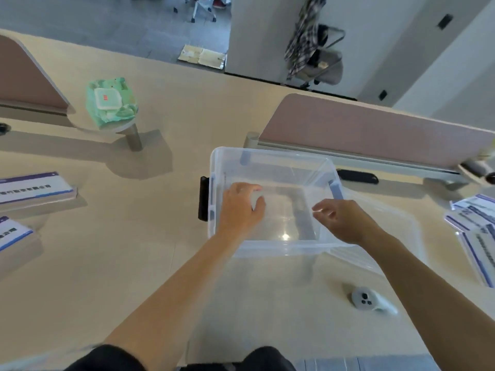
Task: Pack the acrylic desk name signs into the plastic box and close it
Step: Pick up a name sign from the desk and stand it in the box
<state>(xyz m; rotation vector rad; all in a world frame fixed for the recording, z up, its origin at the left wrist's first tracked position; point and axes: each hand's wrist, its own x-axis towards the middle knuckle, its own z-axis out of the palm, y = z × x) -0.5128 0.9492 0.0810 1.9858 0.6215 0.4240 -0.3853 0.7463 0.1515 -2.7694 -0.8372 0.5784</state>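
While the beige table [107, 263] spreads wide beneath, the clear plastic box [270, 153] stands open near its middle, its lid [396, 236] lying just beside it on the right. The name signs [34, 188] lie well apart from the box at the table's left edge, with a stack of signs [476, 226] at the right. The left hand [241, 210] reaches inside by the left wall, fingers curled — around what, if anything, I cannot tell. The right hand [345, 223] hovers at the right wall, fingers loosely bent, holding nothing visible. A small grey controller [365, 299] lies near.
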